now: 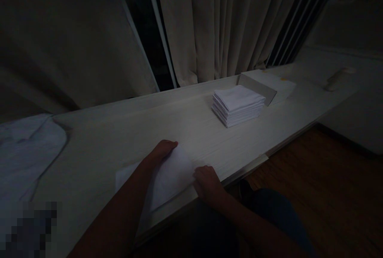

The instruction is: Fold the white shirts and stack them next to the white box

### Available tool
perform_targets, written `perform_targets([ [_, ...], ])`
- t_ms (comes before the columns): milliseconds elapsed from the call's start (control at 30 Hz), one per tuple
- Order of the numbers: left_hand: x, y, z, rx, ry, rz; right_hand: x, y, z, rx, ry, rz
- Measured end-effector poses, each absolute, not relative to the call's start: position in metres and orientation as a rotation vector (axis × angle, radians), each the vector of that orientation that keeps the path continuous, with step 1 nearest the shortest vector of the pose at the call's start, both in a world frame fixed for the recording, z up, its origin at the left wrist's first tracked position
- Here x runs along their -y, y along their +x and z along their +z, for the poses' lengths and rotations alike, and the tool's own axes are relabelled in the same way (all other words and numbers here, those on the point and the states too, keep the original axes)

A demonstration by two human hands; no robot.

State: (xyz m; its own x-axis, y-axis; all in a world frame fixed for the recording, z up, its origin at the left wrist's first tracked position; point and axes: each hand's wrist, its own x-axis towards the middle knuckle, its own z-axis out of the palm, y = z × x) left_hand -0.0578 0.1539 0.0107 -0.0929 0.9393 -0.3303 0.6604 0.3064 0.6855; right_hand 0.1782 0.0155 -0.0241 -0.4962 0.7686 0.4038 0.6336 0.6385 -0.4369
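While the room lies dim, the left hand point(160, 151) rests flat on a white cloth point(169, 178) spread at the near edge of the long pale table point(119, 130), fingers stretched forward and pressing down on the cloth's far corner; nothing is gripped there, only held under the palm. The right hand point(206, 182) sits at the cloth's right edge, fingers curled onto the fabric; whether they pinch the edge or merely lie on it cannot be told in this light. The cloth lies between the two hands, partly under the left forearm, its near side reaching the table's lip. Beyond the right hand and well apart, up the table, stands a neat stack of folded white cloths point(237, 105). Just behind that stack leans a low grey box point(257, 86). Far off from the left hand, a heap of pale fabric point(26, 150) covers the table's end. Curtains point(221, 22) hang behind.
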Motion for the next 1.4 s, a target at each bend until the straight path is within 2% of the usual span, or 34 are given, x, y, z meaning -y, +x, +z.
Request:
perform_targets([
  [633, -0.135, -0.036, 0.011, -2.177, 1.779, 0.433, -0.015, 0.173, -0.026, 2.261, -1.139, 0.263],
  [900, -0.053, -0.090, 0.038, -2.248, 2.214, 0.525, -0.006, 0.179, -0.020, 2.119, -1.086, 0.359],
  [1133, 0.030, -0.137, -0.002, -2.375, 2.350, 0.185, -0.059, 0.108, 0.029, 2.302, -1.183, 0.344],
  [1267, 0.042, -0.139, -0.022, -2.355, 2.319, 0.206, -0.094, 0.070, 0.019, 2.541, -1.218, 0.399],
  [1400, 0.045, -0.139, -0.030, -2.320, 2.294, 0.264, -0.099, 0.073, -0.004, 2.572, -1.225, 0.356],
])
